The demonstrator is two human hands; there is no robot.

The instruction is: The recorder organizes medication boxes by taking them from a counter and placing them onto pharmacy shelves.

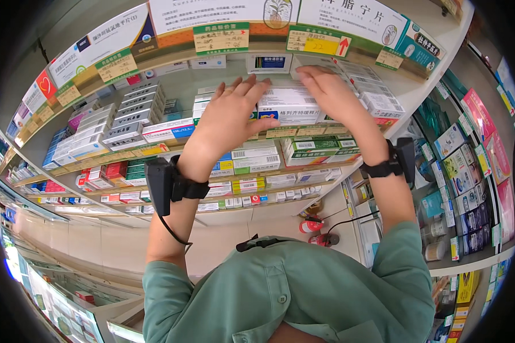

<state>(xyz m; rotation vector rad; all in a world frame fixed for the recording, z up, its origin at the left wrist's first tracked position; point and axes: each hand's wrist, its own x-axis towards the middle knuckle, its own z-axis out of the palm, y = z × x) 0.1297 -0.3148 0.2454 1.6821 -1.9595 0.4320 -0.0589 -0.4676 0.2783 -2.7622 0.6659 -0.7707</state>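
- L hand (226, 114) is spreading wide over the row, thumb well apart from the fingers and lying by the front of a white-and-blue box (289, 111); can't tell how hard it's pressing
- R hand (337, 97) is reaching in at the box's other end, fingers stretching out over the top, thumb hidden, no clamp showing
- That box is sitting btwn the two hands at the front of the mid shelf (191, 86), just behind the tag strip (297, 131)
- Stacked white boxes (377, 97) are standing close on the R, so a R wrist swinging out is risking a knock there, prob. toppling the top ones
- Uneven pressure, one hand pushing more than the other, is likely skewing the row or tipping the box over the front edge
- Black cord (176, 233) is hanging off the L wrist unit (169, 182); a quick pull back is maybe snagging it on the lower shelves
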